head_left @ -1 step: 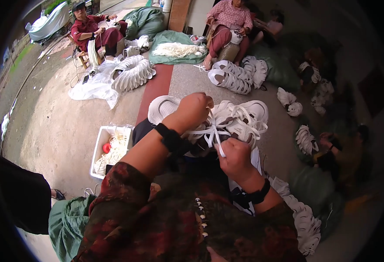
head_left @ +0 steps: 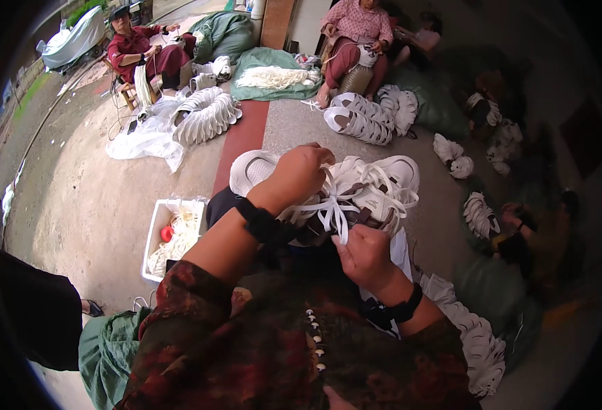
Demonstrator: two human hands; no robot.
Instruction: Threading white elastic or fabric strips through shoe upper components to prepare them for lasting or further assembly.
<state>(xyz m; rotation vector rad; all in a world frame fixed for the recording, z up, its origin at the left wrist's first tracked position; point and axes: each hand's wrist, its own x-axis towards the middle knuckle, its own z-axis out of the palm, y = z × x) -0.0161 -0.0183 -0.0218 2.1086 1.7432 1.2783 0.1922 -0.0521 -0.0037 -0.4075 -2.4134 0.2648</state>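
White sneakers (head_left: 381,198) with brown parts rest across my lap, and the toe of another white shoe (head_left: 251,171) shows to the left. A flat white shoelace (head_left: 333,203) is looped into a bow over the middle of them. My left hand (head_left: 297,175) is closed above the bow, its fingertips pinching a loop of the lace. Nearer to me, my right hand (head_left: 367,255) pinches a lace strand hanging from the knot. The lace tips inside both hands are hidden.
Left of my lap stands a white box (head_left: 152,236) of laces with a red round thing (head_left: 167,234). Rows of nested white shoes (head_left: 207,116) lie ahead and another row (head_left: 475,342) lies at my right. Two seated people work ahead. A green sack (head_left: 109,352) sits lower left.
My right hand has shifted slightly toward me with its lace strand. My left hand has barely moved.
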